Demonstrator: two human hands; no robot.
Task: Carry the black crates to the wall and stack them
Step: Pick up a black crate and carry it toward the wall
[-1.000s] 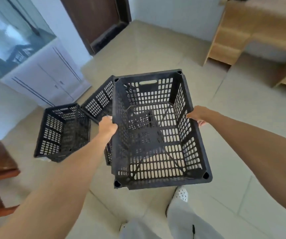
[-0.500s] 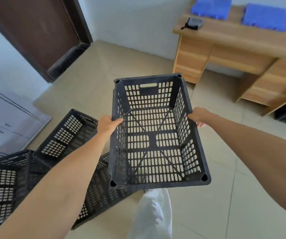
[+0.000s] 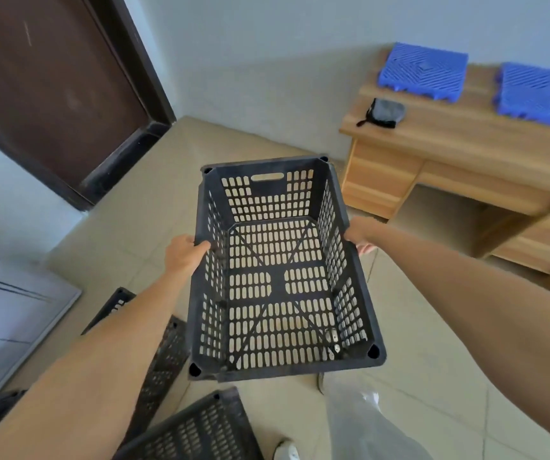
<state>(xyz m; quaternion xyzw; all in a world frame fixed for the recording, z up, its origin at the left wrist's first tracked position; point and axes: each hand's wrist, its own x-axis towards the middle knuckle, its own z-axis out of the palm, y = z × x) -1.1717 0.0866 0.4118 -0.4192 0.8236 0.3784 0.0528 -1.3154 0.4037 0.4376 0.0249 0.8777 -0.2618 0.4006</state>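
Note:
An empty black slotted crate [image 3: 280, 287] hangs in the air in front of me, held level with its open top up. My left hand [image 3: 184, 255] grips its left long rim. On the opposite rim sits my right hand [image 3: 359, 235], fingers curled under the edge. Other black crates [image 3: 164, 356] lie on the tiled floor at the lower left, partly hidden by my left forearm, and one more crate [image 3: 200, 429] shows at the bottom edge.
A grey wall [image 3: 267, 68] stands ahead with bare tiled floor before it. A dark brown door [image 3: 51, 88] is at the left. At the right is a wooden desk [image 3: 459, 161] carrying blue plastic tiles [image 3: 422, 66] and a small grey pouch [image 3: 384, 112]. A white cabinet [image 3: 11, 323] is at the far left.
The view has swung right and up, away from the crates on the floor, toward the wall and desk. The held crate stays in both hands; the floor crates slid to the lower left.

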